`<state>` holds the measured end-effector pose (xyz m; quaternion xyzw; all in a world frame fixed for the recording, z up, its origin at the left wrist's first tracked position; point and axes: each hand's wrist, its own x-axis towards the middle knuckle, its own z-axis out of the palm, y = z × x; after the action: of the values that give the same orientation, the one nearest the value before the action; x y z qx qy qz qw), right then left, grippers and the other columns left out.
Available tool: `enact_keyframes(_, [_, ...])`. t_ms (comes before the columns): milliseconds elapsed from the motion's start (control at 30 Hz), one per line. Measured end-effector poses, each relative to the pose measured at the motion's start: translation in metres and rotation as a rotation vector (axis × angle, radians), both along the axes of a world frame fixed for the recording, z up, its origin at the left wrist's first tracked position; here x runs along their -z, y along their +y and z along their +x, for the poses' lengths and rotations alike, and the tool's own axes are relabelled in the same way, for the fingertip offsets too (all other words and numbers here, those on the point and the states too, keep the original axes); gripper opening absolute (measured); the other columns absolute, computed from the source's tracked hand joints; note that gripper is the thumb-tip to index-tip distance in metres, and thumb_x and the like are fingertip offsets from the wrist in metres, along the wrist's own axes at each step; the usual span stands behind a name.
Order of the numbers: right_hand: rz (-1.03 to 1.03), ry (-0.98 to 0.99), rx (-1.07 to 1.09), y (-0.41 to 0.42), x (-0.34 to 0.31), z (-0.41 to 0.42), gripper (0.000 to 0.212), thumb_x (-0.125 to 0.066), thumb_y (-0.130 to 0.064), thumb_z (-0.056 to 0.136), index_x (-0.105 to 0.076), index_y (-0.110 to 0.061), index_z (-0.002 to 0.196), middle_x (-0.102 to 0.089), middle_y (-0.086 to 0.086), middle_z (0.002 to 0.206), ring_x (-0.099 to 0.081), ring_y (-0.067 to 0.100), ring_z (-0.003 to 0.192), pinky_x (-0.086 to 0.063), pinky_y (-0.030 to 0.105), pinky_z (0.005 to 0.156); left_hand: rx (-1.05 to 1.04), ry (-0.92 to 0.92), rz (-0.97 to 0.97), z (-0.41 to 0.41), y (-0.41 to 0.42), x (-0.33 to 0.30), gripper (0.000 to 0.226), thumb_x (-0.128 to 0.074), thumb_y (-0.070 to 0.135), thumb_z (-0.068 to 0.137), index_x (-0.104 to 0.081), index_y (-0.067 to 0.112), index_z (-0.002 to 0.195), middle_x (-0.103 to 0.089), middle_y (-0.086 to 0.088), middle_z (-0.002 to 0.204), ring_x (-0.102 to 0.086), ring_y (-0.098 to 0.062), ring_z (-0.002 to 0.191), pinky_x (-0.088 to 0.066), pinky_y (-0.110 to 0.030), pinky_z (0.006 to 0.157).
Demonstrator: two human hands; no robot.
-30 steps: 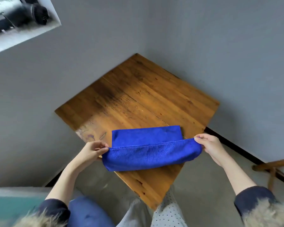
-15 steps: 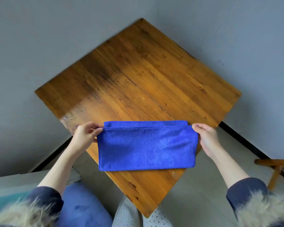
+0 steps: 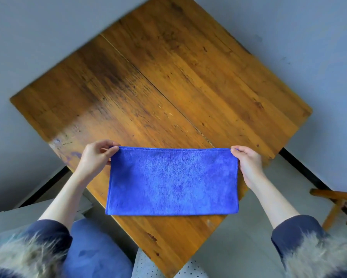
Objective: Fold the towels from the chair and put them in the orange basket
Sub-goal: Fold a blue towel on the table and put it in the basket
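Note:
A blue towel [image 3: 172, 181] lies folded in half as a flat rectangle on the near corner of the wooden table [image 3: 168, 87]. My left hand [image 3: 96, 157] pinches its far left corner. My right hand [image 3: 247, 163] pinches its far right corner. Both far edges of the towel line up along the top. The orange basket is not in view.
A wooden chair [image 3: 339, 205] shows partly at the right edge, on the grey floor. Grey walls meet behind the table's far corner. A blue cloth item [image 3: 94, 251] sits low at the left, by my sleeve.
My hands carried the towel's near edge away from me and laid it on the far edge, so the towel is now folded flat. The camera tilted down toward the table.

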<state>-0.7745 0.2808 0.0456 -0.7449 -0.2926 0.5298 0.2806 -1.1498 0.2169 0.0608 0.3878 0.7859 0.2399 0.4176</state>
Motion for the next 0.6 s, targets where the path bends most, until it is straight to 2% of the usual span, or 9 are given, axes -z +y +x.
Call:
enact_keyframes(33, [0.003, -0.016, 0.004, 0.002, 0.002, -0.002, 0.014, -0.059, -0.006, 0.087, -0.065, -0.005, 0.1, -0.065, 0.001, 0.09, -0.06, 0.013, 0.085, -0.047, 0.024, 0.079, -0.01, 0.027, -0.018, -0.001, 0.002, 0.007, 0.016, -0.061, 0.013, 0.088, -0.065, 0.024, 0.077, -0.059, -0.004, 0.077, -0.057, -0.018, 0.07, -0.055, -0.024, 0.06])
enact_keyframes(100, [0.022, -0.052, 0.011, 0.005, 0.007, -0.006, 0.013, -0.06, -0.006, 0.087, -0.066, -0.006, 0.098, -0.066, 0.005, 0.094, -0.059, 0.011, 0.081, -0.046, 0.019, 0.073, -0.031, 0.098, -0.061, -0.003, 0.005, 0.016, 0.01, -0.063, 0.015, 0.086, -0.068, 0.022, 0.081, -0.059, -0.004, 0.074, -0.058, -0.023, 0.07, -0.052, -0.023, 0.06])
enact_keyframes(133, [0.036, -0.077, 0.011, 0.005, 0.009, -0.008, 0.012, -0.06, -0.006, 0.087, -0.066, -0.007, 0.098, -0.067, 0.008, 0.099, -0.06, 0.012, 0.084, -0.046, 0.019, 0.074, -0.049, 0.119, -0.078, -0.003, 0.006, 0.019, 0.007, -0.062, 0.014, 0.085, -0.068, 0.018, 0.085, -0.057, -0.004, 0.071, -0.057, -0.024, 0.069, -0.051, -0.023, 0.059])
enact_keyframes(200, [0.071, -0.167, -0.008, 0.004, 0.013, -0.01, 0.017, -0.06, -0.012, 0.088, -0.064, -0.009, 0.105, -0.066, 0.01, 0.104, -0.059, 0.014, 0.089, -0.044, 0.022, 0.078, -0.082, 0.153, -0.087, 0.0, 0.006, 0.023, 0.015, -0.059, 0.009, 0.085, -0.066, 0.011, 0.098, -0.055, -0.002, 0.068, -0.057, -0.025, 0.071, -0.05, -0.031, 0.066])
enact_keyframes(300, [0.233, -0.482, -0.086, -0.006, 0.013, -0.012, 0.028, -0.055, -0.019, 0.092, -0.059, -0.008, 0.117, -0.06, 0.009, 0.107, -0.055, 0.019, 0.094, -0.039, 0.023, 0.084, -0.069, 0.354, 0.038, 0.016, -0.005, 0.021, 0.03, -0.051, 0.006, 0.086, -0.056, 0.011, 0.115, -0.056, -0.011, 0.094, -0.054, -0.031, 0.09, -0.043, -0.039, 0.081])
enact_keyframes(367, [0.491, -0.726, -0.265, -0.021, 0.01, -0.017, 0.031, -0.049, -0.021, 0.093, -0.057, -0.005, 0.119, -0.057, 0.012, 0.11, -0.05, 0.024, 0.103, -0.036, 0.03, 0.092, 0.048, 0.558, 0.154, 0.036, -0.02, 0.019, 0.035, -0.049, 0.008, 0.086, -0.051, 0.009, 0.122, -0.051, -0.02, 0.111, -0.048, -0.039, 0.102, -0.039, -0.047, 0.088])
enact_keyframes(433, [0.678, -0.851, -0.537, -0.043, 0.013, -0.028, 0.038, -0.042, -0.024, 0.094, -0.054, -0.004, 0.123, -0.055, 0.016, 0.122, -0.045, 0.027, 0.115, -0.032, 0.039, 0.1, 0.241, 0.682, 0.233, 0.063, -0.034, 0.021, 0.039, -0.047, 0.018, 0.086, -0.05, 0.013, 0.125, -0.048, -0.019, 0.126, -0.043, -0.04, 0.116, -0.032, -0.051, 0.098])
enact_keyframes(500, [0.707, -0.893, -0.799, -0.065, 0.021, -0.043, 0.045, -0.039, -0.031, 0.094, -0.047, -0.009, 0.132, -0.047, 0.015, 0.138, -0.035, 0.028, 0.13, -0.022, 0.048, 0.109, 0.444, 0.717, 0.236, 0.089, -0.045, 0.028, 0.046, -0.042, 0.029, 0.088, -0.045, 0.02, 0.132, -0.04, -0.014, 0.142, -0.03, -0.037, 0.132, -0.016, -0.054, 0.11])
enact_keyframes(600, [0.607, -0.953, -0.965, -0.082, 0.035, -0.054, 0.056, -0.039, -0.043, 0.091, -0.035, -0.017, 0.141, -0.031, 0.013, 0.15, -0.023, 0.029, 0.139, -0.012, 0.055, 0.112, 0.556, 0.743, 0.154, 0.102, -0.058, 0.045, 0.052, -0.036, 0.042, 0.089, -0.037, 0.029, 0.14, -0.027, -0.01, 0.152, -0.017, -0.035, 0.14, -0.001, -0.06, 0.11])
